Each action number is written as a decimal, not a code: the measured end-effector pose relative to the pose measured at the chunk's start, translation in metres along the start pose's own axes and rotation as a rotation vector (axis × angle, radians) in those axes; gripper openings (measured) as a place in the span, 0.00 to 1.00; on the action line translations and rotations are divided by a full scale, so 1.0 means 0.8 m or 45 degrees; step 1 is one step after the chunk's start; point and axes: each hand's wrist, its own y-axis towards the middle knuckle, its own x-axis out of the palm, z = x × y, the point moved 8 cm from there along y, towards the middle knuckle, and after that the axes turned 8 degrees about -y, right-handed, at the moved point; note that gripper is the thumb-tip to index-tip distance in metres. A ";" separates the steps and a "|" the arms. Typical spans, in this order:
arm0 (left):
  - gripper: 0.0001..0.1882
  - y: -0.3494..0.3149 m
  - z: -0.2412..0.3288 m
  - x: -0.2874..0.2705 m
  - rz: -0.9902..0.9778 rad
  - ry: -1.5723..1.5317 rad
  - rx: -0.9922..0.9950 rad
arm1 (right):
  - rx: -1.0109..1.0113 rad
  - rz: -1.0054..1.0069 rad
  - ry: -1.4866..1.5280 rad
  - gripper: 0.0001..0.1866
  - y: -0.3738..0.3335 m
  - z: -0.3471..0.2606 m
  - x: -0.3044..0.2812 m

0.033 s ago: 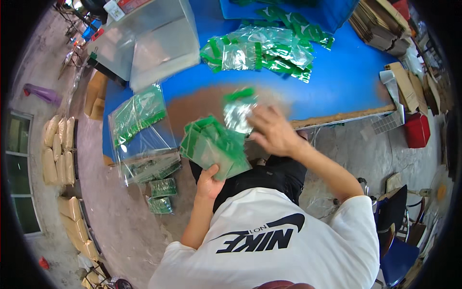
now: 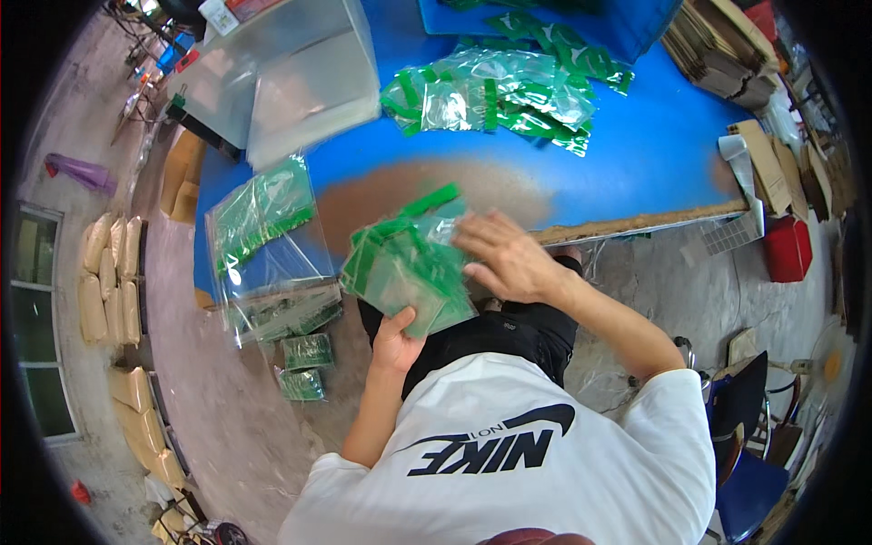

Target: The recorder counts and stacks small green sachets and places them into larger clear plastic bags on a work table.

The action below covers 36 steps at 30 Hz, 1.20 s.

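My left hand (image 2: 400,338) is closed on the near edge of a fanned stack of clear plastic bags with green bands (image 2: 400,272), thumb on top, held above my lap. My right hand (image 2: 513,259) is at the stack's right side, its fingers stretched out and thumb apart. Those fingertips touch the edge of a top clear bag with a green strip (image 2: 431,202), which lies askew over the far side of the stack. A loose pile of similar green-banded bags (image 2: 490,91) lies farther back on the blue table (image 2: 636,173).
On the table's left, a larger clear bag holds green-banded bags (image 2: 268,213). Behind it stands a translucent bin (image 2: 313,95). A blue bin (image 2: 627,32) is at the back, with stacked cardboard (image 2: 718,50) to the right. Small green packs (image 2: 307,351) hang below the left edge.
My right hand and the green-stripped bag have moved left, so the bag now overlaps the stack. My left hand has stayed nearly still.
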 end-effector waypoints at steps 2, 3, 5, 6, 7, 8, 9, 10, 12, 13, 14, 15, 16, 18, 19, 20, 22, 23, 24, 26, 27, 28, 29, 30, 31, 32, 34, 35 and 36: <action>0.32 0.000 -0.004 -0.006 0.051 0.005 0.005 | 0.213 -0.218 0.288 0.22 0.028 0.021 -0.005; 0.32 0.001 -0.005 -0.009 0.101 0.014 -0.008 | 0.441 -0.436 0.571 0.20 0.040 0.042 0.008; 0.33 -0.005 -0.001 -0.008 0.108 0.011 -0.012 | 0.430 0.096 0.134 0.21 0.092 0.101 -0.016; 0.34 -0.009 -0.001 -0.010 0.120 -0.010 -0.024 | 0.230 0.414 -0.026 0.28 0.113 0.118 -0.033; 0.35 -0.013 -0.001 -0.018 0.138 -0.029 -0.017 | 0.298 0.255 -0.225 0.37 0.129 0.152 -0.013; 0.35 -0.018 0.002 -0.027 0.125 -0.025 -0.002 | 0.337 0.113 -0.345 0.40 0.140 0.173 0.011; 0.34 -0.023 0.005 -0.030 0.058 -0.066 0.009 | 0.296 -0.037 -0.442 0.42 0.146 0.173 0.029; 0.34 -0.025 0.009 -0.034 -0.006 -0.111 0.019 | 0.255 -0.192 -0.542 0.43 0.147 0.170 0.051; 0.36 -0.027 0.021 -0.029 -0.018 -0.185 0.032 | 0.159 -0.114 -0.502 0.41 0.141 0.135 0.066; 0.36 -0.028 0.025 -0.031 -0.004 -0.170 0.025 | 0.121 -0.035 -0.358 0.36 0.134 0.112 0.060; 0.36 -0.028 0.027 -0.035 0.012 -0.159 0.016 | 0.086 0.035 -0.212 0.32 0.125 0.087 0.050; 0.35 -0.024 0.032 -0.034 -0.028 -0.141 -0.001 | 0.114 -0.010 0.055 0.27 0.113 0.062 0.046; 0.35 -0.021 0.034 -0.037 -0.017 -0.163 -0.003 | 0.168 -0.053 0.310 0.23 0.098 0.043 0.043; 0.34 -0.014 0.045 -0.033 0.027 -0.040 0.055 | 0.222 -0.307 0.656 0.17 0.086 0.016 0.057; 0.33 -0.015 0.051 -0.023 0.015 0.002 0.096 | 0.235 -0.432 0.767 0.16 0.095 0.006 0.055; 0.33 -0.017 0.050 -0.019 0.015 0.009 0.089 | 0.245 -0.544 0.877 0.17 0.107 0.001 0.054; 0.33 -0.014 0.049 -0.023 0.165 0.079 0.110 | 0.309 0.097 0.669 0.13 0.143 0.066 0.018; 0.33 -0.015 0.046 -0.024 0.183 0.079 0.124 | 0.330 0.316 0.447 0.11 0.168 0.117 0.006; 0.33 -0.013 0.039 -0.027 0.191 0.082 0.129 | 0.357 0.541 0.212 0.10 0.186 0.177 -0.015; 0.33 -0.008 0.025 -0.039 0.161 -0.020 0.135 | 0.418 0.606 -0.173 0.20 0.199 0.290 -0.045; 0.34 -0.009 0.019 -0.039 0.099 -0.100 0.095 | 0.585 0.435 -0.329 0.26 0.194 0.323 -0.043; 0.35 -0.013 0.014 -0.047 0.179 -0.131 0.080 | 0.756 0.256 -0.479 0.32 0.185 0.355 -0.042; 0.37 -0.013 0.011 -0.034 0.144 -0.112 0.070 | 0.909 -0.032 -0.405 0.39 0.167 0.393 -0.023; 0.38 -0.022 0.012 -0.028 0.133 -0.116 0.107 | 0.947 -0.388 -0.276 0.40 0.172 0.379 0.006; 0.38 -0.022 0.018 -0.034 0.129 -0.118 0.128 | 0.889 -0.423 -0.495 0.40 0.172 0.348 0.019; 0.38 -0.021 0.013 -0.039 0.090 -0.197 0.036 | 0.816 -0.287 -0.580 0.39 0.167 0.326 0.026; 0.37 -0.021 0.008 -0.046 0.070 -0.302 -0.043 | 0.719 -0.162 -0.702 0.39 0.155 0.260 0.052; 0.37 -0.019 0.011 -0.046 0.062 -0.295 -0.037 | 0.683 -0.094 -0.710 0.39 0.147 0.227 0.058; 0.37 -0.021 0.016 -0.047 0.063 -0.285 -0.033 | 0.651 -0.031 -0.710 0.39 0.142 0.197 0.059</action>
